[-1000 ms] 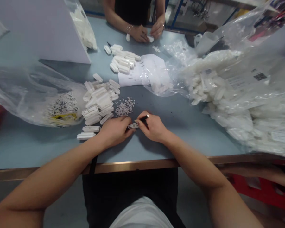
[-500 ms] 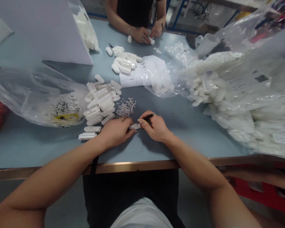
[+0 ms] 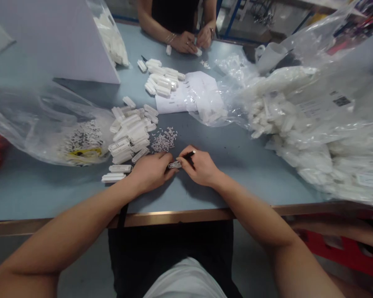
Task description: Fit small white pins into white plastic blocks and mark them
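Note:
My left hand (image 3: 151, 169) is closed on one end of a small white plastic connector (image 3: 174, 164) resting low over the blue table (image 3: 242, 165). My right hand (image 3: 200, 166) is closed on a thin black tool (image 3: 189, 155) whose tip meets the connector's other end. Just beyond my hands lies a scatter of tiny white pins (image 3: 164, 139). To the left of that sits a heap of white connectors (image 3: 129, 133), with two more lying apart near my left wrist.
A clear bag with small printed parts (image 3: 49, 128) lies at left. Large clear bags of white parts (image 3: 313, 124) fill the right side. Across the table another person's hands (image 3: 191, 41) work by a second connector pile (image 3: 161, 78) and a paper sheet (image 3: 186, 93). A white box stands far left.
My hands stay in nearly the same place, with only slight shifts of the connector and the tool. The person opposite has moved their hands a little.

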{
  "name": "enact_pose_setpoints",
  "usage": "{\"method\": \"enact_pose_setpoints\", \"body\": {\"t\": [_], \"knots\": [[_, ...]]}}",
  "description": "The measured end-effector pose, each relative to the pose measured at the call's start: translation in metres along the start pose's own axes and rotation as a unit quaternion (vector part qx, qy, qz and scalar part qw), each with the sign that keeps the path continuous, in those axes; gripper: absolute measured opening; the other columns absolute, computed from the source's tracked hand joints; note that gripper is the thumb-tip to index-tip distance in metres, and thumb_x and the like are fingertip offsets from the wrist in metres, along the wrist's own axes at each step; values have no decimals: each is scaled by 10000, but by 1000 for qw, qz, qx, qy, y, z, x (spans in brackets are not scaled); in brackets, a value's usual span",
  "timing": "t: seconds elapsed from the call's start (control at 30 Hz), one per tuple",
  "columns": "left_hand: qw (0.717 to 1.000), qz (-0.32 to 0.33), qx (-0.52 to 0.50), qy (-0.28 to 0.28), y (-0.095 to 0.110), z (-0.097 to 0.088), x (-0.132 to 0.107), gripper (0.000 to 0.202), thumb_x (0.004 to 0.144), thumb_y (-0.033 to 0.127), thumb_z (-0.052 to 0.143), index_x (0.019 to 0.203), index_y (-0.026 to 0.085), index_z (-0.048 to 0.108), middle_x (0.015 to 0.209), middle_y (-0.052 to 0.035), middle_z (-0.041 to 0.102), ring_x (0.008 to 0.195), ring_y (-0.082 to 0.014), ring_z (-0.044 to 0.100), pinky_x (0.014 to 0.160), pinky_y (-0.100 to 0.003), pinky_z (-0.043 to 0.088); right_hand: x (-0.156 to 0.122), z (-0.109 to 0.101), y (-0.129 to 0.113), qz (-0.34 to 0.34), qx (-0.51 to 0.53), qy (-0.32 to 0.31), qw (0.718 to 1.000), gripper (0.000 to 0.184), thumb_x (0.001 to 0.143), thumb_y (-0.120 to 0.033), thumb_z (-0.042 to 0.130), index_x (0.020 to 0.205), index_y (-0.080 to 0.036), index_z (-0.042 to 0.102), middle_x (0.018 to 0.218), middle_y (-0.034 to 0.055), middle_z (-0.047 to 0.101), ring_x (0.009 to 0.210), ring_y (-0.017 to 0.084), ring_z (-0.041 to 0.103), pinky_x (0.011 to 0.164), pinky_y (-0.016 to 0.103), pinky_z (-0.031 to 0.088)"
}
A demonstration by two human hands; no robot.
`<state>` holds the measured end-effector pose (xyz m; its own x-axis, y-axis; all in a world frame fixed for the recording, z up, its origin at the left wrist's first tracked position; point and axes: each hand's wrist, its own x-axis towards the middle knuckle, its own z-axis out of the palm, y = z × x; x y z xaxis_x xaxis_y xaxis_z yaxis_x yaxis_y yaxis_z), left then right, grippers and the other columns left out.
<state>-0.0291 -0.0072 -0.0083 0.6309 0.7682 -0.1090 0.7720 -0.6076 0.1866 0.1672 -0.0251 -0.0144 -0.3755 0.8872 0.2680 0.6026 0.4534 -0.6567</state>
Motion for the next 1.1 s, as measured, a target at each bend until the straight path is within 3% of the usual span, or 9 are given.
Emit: {"method": "enact_pose_setpoints", "body": {"t": [0.17,0.33,0.4,1.1], "knots": [[1000,-2,-4,-3,1,-1,0,316,922,435,473,1020,168,610,935,-98,682,847,-251,654,697,-335,440,0,1,0,-13,3,-3,1000,193,950,-334,439,860,-205,550,839,65,663,828,186,606,769,311,463],[1000,-16,-22,0,1,-3,0,354,907,481,499,1048,182,624,972,-100,680,860,-255,655,728,-346,459,-4,-7,5,126,108,51,985,218,923,-428,521,884,-216,553,688,-12,636,592,122,572,605,254,436],[999,-20,-26,0,1,-3,0,362,903,488,505,1052,182,628,990,-102,680,868,-260,657,737,-352,464,-4,-10,5,144,122,52,981,219,914,-432,532,873,-217,546,650,-25,620,552,113,552,584,251,423],[1000,-9,-19,4,0,-2,0,339,912,466,503,1037,175,624,941,-96,678,826,-258,652,689,-347,447,-3,-9,3,101,73,42,991,193,919,-393,529,868,-211,570,737,4,647,654,132,579,632,262,420]]}}
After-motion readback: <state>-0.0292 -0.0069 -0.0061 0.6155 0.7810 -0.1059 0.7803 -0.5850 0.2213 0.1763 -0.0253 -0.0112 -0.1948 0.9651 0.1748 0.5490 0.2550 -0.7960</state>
